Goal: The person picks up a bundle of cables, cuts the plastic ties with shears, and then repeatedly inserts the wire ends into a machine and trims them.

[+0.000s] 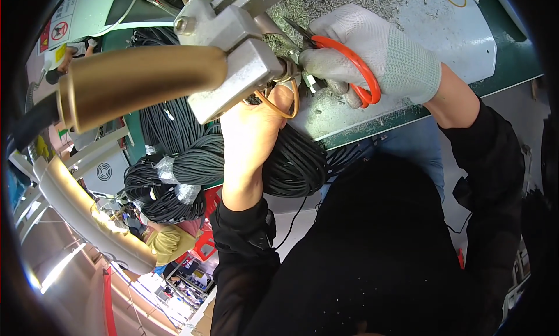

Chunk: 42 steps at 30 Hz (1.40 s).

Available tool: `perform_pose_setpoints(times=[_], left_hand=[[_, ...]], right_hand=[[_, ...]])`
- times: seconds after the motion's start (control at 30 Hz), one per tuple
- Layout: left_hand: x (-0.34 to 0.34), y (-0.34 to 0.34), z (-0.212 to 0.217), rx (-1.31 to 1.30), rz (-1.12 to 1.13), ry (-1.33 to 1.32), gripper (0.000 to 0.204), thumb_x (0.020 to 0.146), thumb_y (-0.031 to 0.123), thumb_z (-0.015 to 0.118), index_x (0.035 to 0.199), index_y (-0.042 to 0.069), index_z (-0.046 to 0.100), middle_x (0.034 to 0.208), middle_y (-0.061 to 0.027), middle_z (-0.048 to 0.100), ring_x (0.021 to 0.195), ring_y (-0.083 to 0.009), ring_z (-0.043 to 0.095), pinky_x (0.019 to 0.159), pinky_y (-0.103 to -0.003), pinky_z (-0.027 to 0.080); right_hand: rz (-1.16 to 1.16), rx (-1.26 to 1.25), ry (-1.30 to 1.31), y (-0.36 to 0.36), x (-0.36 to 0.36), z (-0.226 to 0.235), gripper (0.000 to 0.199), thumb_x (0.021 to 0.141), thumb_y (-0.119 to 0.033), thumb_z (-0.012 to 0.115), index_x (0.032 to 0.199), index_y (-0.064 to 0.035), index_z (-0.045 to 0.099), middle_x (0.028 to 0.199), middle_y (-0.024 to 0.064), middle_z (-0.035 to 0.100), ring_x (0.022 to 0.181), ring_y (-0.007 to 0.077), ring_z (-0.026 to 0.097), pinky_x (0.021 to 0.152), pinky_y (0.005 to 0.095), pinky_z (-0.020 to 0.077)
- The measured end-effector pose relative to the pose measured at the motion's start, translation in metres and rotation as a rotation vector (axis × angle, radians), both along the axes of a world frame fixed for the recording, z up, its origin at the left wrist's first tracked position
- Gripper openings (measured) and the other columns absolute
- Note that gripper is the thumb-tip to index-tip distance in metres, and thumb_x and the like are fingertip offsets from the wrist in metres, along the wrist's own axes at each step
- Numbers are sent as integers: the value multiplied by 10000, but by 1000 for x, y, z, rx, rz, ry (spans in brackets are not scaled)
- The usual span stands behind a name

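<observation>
My right hand [372, 54], in a pale knitted work glove, is closed on red-handled scissors [362, 68]. Their dark blades point to the upper left, close to a small shiny metal piece [310, 82]. My bare left hand [253, 129] reaches up just left of it, below the metal bracket. The bracket hides most of its fingers, so whether they grip anything cannot be made out. An orange-yellow loop [297, 103] hangs by the left thumb.
A metal bracket [244, 68] with a bronze-coloured cylinder [145, 83] stretches over the left side. Bundles of black cable [192, 161] lie beneath it. Many small metal bits [349, 4] cover the far worktop [460, 51]. A person in yellow [169, 243] is at lower left.
</observation>
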<state>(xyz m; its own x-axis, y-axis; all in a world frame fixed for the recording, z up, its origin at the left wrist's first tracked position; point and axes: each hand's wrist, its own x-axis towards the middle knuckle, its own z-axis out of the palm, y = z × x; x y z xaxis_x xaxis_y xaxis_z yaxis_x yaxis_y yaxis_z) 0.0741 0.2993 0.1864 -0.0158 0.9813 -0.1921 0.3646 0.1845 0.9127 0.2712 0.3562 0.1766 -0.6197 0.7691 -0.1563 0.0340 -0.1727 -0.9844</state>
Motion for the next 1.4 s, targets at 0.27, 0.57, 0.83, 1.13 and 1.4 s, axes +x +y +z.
perform_pose_setpoints(times=[0.27, 0.57, 0.83, 1.13, 1.4], left_hand=[[-2, -1, 8, -75, -127, -177, 292, 909, 271, 609, 790, 8, 571, 629, -27, 556, 536, -97, 497, 525, -243, 399], [15, -67, 29, -63, 57, -535, 93, 875, 51, 602, 917, 2, 535, 671, -19, 572, 570, -98, 557, 538, -221, 446], [37, -90, 27, 213, -316, -95, 267, 816, -94, 580, 1062, -19, 510, 718, -46, 573, 545, -83, 509, 488, -202, 398], [47, -97, 45, -33, -28, -292, 208, 808, -31, 641, 999, -15, 558, 809, -29, 605, 655, -48, 527, 589, -188, 420], [60, -98, 43, 52, 71, -190, 195, 771, -28, 688, 907, 10, 554, 781, 9, 573, 690, -21, 495, 616, -174, 414]], right_hand=[[-1, 159, -102, -10, 3, 6, 235, 869, -204, 570, 766, 7, 572, 502, 53, 528, 388, 122, 526, 369, 255, 415], [-422, 799, -807, -68, 64, 24, 188, 846, -207, 582, 859, -21, 604, 543, 28, 553, 423, 97, 534, 406, 230, 418], [-51, -244, -144, -104, 31, 65, 190, 846, -160, 545, 846, 26, 589, 584, 43, 578, 429, 97, 523, 418, 236, 406], [-281, 280, -167, -122, 34, 47, 157, 789, -150, 644, 827, -4, 602, 538, 53, 525, 431, 162, 525, 451, 274, 459], [-430, 1090, -566, -148, 34, 28, 254, 663, -82, 715, 897, -41, 624, 580, 74, 512, 514, 248, 547, 498, 307, 468]])
